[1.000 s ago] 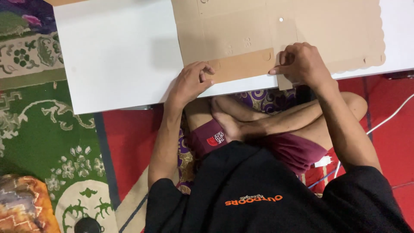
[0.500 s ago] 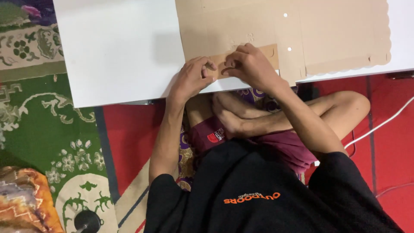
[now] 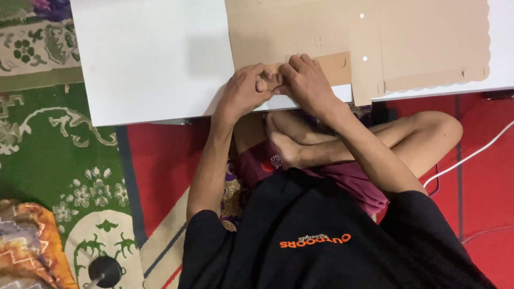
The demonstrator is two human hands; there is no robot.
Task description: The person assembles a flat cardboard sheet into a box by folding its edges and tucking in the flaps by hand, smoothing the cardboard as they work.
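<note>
A flat brown cardboard box blank with a scalloped right edge lies on a low white table. Its darker folded flap runs along the table's near edge. My left hand and my right hand meet at the left end of that flap, fingers curled and pinching the cardboard there. The fingertips hide the exact spot they grip.
I sit cross-legged on a red floor mat under the table edge. A green patterned rug lies to the left, with an orange patterned cushion and a small black round object at the bottom left. A white cable runs at the right.
My right hand has moved left along the folded flap from its right end to its left end, joining my left hand. The view has shifted slightly.
</note>
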